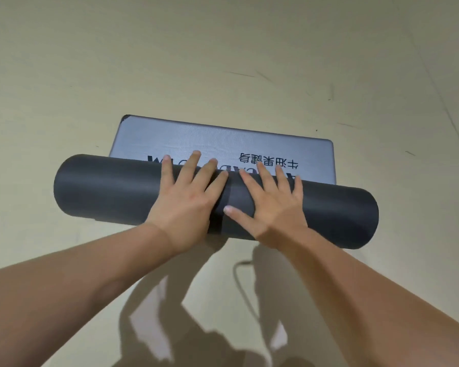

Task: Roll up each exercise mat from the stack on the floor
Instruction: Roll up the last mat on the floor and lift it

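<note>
Dark grey and rolled into a fat tube, the mat [104, 192] lies on the pale floor [64, 75] in the middle of the view, running from 9 o'clock to 3 o'clock. Its flat end [210, 141], a lighter grey, sticks out toward 12 o'clock. Both hands press flat on top of the roll, fingers spread and straight, tips pointing to 12 o'clock. The left hand [188, 200] sits just at 9 o'clock of the right hand [274, 207]. The left thumb is hidden. The black letters [269, 160] on the flat end are upside down, partly covered by the roll and the fingers. At 6 o'clock a thin dark curved line [236, 276] crosses the floor; cord or shadow, I cannot tell.
</note>
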Demonstrator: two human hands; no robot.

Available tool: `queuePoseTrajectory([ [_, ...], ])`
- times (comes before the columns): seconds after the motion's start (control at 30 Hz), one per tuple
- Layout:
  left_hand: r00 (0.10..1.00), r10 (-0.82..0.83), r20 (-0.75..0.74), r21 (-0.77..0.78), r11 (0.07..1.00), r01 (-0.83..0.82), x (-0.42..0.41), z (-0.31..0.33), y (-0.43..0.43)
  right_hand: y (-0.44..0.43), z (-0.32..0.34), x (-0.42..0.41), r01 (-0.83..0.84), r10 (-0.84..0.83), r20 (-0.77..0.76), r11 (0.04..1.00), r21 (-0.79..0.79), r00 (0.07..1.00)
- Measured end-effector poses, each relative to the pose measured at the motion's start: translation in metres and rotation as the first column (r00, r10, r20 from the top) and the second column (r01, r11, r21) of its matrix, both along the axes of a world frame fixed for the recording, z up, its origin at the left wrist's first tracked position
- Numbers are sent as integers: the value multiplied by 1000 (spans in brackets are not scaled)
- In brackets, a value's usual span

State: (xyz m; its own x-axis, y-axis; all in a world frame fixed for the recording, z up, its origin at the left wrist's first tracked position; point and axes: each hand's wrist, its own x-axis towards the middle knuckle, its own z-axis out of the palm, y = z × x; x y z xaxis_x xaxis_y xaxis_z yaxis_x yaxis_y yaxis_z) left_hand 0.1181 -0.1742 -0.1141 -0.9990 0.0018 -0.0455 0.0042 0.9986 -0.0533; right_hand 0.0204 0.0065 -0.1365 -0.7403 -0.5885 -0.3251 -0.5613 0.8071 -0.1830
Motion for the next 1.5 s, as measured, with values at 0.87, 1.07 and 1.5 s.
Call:
queuePoseTrajectory([
  [0.87, 907, 297, 300, 31, 947, -320, -134, -27, -28, -43, 7, -144, -70, 67, 22, 990, 122, 997],
  [1.07, 898, 272, 346, 8, 956, -293, -169, -18, -41, -56, 9, -169, -211, 209, 31, 965, 154, 977],
  [1.5, 925, 47, 377, -21, 999, -42, -120, -2, -40, -47, 20, -79, -9, 0, 95, 996, 91, 996],
])
